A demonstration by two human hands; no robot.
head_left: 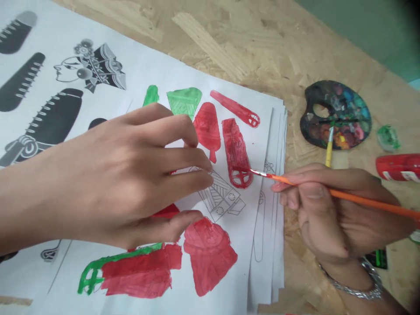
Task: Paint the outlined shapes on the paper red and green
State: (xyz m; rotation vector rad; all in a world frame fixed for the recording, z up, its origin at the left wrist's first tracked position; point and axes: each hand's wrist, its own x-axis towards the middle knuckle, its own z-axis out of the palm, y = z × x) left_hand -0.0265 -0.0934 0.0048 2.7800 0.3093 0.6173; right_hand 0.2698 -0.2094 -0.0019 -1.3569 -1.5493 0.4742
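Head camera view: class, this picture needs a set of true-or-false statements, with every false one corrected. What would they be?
1. The right hand holds an orange paintbrush. True.
2. The left hand holds a second brush. False: it holds no brush; its fingers are spread over the painted sheet.
3. The palette lies on the paper. False: it lies on the wooden surface.
4. A bracelet circles the right wrist. True.
5. Every shape on the sheet is painted. False: the patterned outline by the left fingertips is uncoloured.
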